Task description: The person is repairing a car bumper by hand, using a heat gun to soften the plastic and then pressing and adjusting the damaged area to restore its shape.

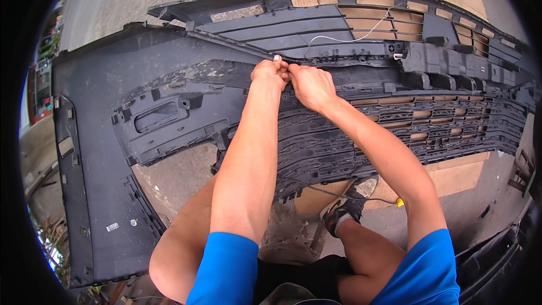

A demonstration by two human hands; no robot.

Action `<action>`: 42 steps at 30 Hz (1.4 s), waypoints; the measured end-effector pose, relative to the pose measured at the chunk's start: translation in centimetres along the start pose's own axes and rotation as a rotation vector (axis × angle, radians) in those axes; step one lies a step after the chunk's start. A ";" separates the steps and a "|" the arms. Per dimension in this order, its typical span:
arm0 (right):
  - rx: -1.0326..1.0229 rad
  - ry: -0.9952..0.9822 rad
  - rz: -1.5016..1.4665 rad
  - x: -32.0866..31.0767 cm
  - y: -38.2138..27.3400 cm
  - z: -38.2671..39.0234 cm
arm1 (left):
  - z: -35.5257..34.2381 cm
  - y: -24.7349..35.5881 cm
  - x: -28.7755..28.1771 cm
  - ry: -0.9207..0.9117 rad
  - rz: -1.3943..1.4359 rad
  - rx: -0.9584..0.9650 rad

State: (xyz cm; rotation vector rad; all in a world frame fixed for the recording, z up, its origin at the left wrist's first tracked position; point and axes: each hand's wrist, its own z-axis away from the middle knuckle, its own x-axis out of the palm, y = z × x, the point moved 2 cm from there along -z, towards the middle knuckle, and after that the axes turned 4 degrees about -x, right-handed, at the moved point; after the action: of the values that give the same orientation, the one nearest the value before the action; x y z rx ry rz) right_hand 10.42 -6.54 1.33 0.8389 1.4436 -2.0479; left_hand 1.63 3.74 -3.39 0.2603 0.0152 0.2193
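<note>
A large black car bumper (101, 135) lies with its inner side up, its slatted grille (305, 22) along the far edge. At the seam below that grille my two hands meet, fingers closed. My left hand (270, 72) is pinched with the thumb up. My right hand (311, 85) is bent over the same spot, its fingertips touching or nearly touching the left ones. What they pinch is hidden. Just beyond my right hand a thin white wire (344, 40) curves up across the grille; I cannot tell whether it runs into my fingers.
Grey foam-like block (446, 62) sits on the bumper's right part. A lower mesh grille (395, 124) spans the middle. Cardboard (451, 178) lies beneath on the concrete floor. A dark cable with a yellow end (400, 202) passes by my shoe (344, 209). Black parts (491, 265) lie at lower right.
</note>
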 end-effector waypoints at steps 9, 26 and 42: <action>0.482 0.234 -0.499 0.3 -1.6 0.6 | 0.3 -0.3 0.1 -0.048 -0.079 -0.004; 0.903 0.664 -1.761 3.6 -2.0 -2.0 | -0.4 0.4 0.2 -0.091 0.010 -0.159; 0.841 0.562 -1.726 2.7 -2.1 -1.5 | 0.7 0.0 -0.5 -0.201 -0.141 -0.043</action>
State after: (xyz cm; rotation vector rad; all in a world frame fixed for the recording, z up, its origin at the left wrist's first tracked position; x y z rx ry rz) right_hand 7.43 -4.57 0.35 0.2767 1.7982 -4.1661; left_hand 1.18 3.43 -2.70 0.2366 -0.1696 0.0525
